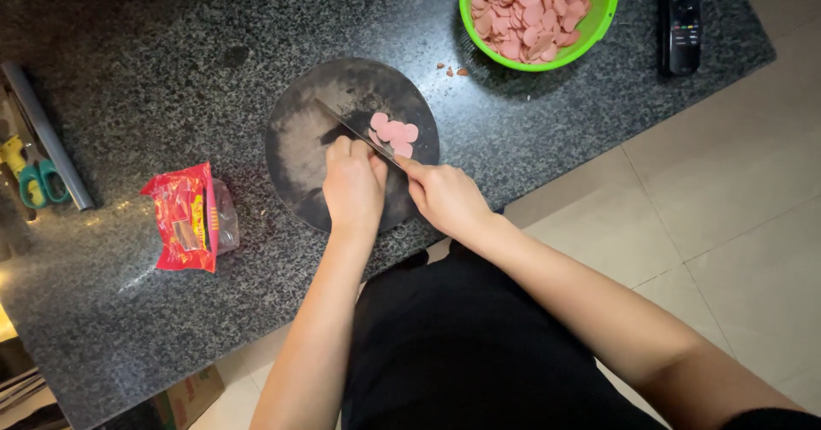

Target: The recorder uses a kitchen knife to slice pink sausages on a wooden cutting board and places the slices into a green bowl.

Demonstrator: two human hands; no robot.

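Near the front edge of the counter (128, 327), on the round board (295, 152): my left hand (352, 186) is curled down over the sausage end, mostly hidden under it. My right hand (445, 197) is closed on the knife (363, 135). Slices (393, 135) lie beside the blade. Mid-slicing; next cut likely needs fingertips tucked back. Green bowl (599, 20) of slices at the back edge.

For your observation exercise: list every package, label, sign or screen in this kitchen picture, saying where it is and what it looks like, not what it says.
Plastic food package: on the granite counter, left of the round cutting board; crumpled, red with yellow print, clear end.
Cardboard box: on the floor under the counter edge, bottom left; brown, partly hidden.
No signs or screens visible.
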